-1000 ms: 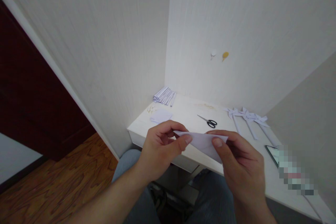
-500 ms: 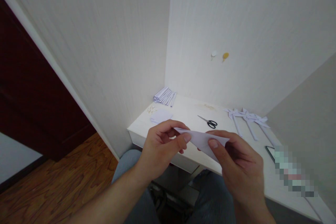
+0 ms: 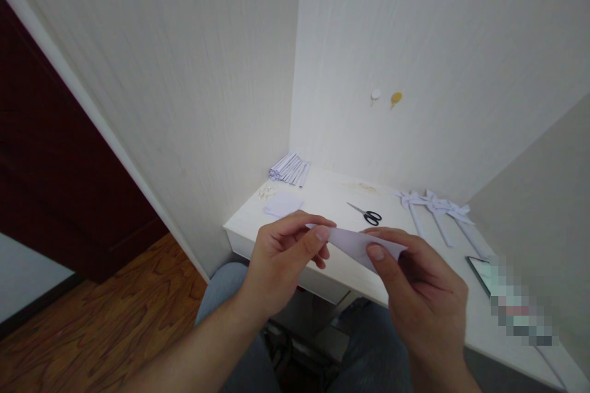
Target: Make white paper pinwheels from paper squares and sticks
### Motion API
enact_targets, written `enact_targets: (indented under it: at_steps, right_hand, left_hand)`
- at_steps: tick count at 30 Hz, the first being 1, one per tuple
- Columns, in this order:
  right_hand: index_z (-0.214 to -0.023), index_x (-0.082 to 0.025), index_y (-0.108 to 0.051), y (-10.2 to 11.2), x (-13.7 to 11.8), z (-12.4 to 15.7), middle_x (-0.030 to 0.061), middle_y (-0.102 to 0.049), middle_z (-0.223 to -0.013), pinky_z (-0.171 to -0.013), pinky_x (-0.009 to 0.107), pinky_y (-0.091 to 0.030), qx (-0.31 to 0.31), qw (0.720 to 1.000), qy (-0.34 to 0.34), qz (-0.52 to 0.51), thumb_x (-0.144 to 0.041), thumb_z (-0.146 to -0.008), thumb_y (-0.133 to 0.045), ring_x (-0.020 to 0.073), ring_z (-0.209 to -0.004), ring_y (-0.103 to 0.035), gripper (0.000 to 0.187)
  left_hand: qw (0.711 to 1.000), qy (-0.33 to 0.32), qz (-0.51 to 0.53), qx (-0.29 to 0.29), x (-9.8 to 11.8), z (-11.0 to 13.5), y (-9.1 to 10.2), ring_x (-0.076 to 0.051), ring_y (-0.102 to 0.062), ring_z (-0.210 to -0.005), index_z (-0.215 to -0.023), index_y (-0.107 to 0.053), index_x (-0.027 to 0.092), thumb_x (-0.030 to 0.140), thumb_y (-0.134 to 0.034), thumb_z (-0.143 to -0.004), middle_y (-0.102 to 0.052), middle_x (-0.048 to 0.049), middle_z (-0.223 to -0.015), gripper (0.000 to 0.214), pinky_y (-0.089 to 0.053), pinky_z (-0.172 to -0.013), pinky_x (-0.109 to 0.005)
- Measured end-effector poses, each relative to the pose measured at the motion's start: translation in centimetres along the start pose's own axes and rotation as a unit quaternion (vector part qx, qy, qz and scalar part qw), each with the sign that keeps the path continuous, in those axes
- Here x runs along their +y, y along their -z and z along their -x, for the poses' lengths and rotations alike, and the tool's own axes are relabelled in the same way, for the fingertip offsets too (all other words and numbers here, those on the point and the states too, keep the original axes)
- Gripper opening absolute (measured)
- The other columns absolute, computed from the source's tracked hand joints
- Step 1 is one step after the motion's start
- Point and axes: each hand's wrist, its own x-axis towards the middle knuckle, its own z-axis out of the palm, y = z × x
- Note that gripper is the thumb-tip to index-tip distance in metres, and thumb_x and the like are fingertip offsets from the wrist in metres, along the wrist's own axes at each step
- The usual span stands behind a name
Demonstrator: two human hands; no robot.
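A folded sheet of white paper (image 3: pixel 353 242) is held between both hands above the front edge of the desk. My left hand (image 3: pixel 292 255) pinches its left corner between thumb and fingers. At the other end, my right hand (image 3: pixel 417 282) grips the paper, the thumb pressed on its near face and the fingers behind. Beyond the hands lie black-handled scissors (image 3: pixel 369 215), blades pointing left. Left of them is a small stack of white paper (image 3: pixel 283 203). Paper pinwheels (image 3: pixel 433 204) on rolled paper sticks rest at the right.
A pile of rolled paper tubes (image 3: pixel 289 169) sits in the back left corner of the white desk (image 3: pixel 327 187). Small pale bits (image 3: pixel 266 192) lie before it. A phone-like device (image 3: pixel 479 276), partly pixelated, is at the right. Two hooks (image 3: pixel 396 98) are on the wall.
My right hand has shifted slightly right with its end of the paper. The left fingers have moved a little along the left corner, and the paper looks narrower from here.
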Motion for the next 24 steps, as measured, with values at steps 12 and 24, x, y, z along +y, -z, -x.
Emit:
enact_targets:
  at_steps: [12,24]
  right_hand:
    - [-0.101,-0.031,-0.081,0.04,-0.4,-0.31,-0.0019,-0.081,-0.094,-0.069,0.019,-0.059,0.003,1.0,-0.025,-0.01,-0.023,-0.092,-0.078,0.0141,-0.08,-0.073,0.011]
    - [-0.097,-0.031,-0.081,-0.23,-0.89,-0.56,-0.002,-0.08,-0.087,-0.062,0.019,-0.057,-0.001,0.998,-0.053,-0.043,-0.025,-0.092,-0.078,0.0135,-0.072,-0.071,0.008]
  left_hand:
    - [1.0,-0.022,-0.006,0.0,-0.17,-0.15,0.01,-0.01,-0.063,-0.062,-0.092,-0.085,0.021,0.032,-0.082,-0.088,-0.069,-0.0007,-0.071,0.013,-0.055,-0.056,-0.021]
    - [0.999,-0.032,-0.008,0.001,-0.21,0.09,-0.03,-0.01,-0.064,-0.063,-0.093,-0.086,0.023,0.031,-0.082,-0.089,-0.07,-0.0001,-0.073,0.01,-0.056,-0.057,-0.022]
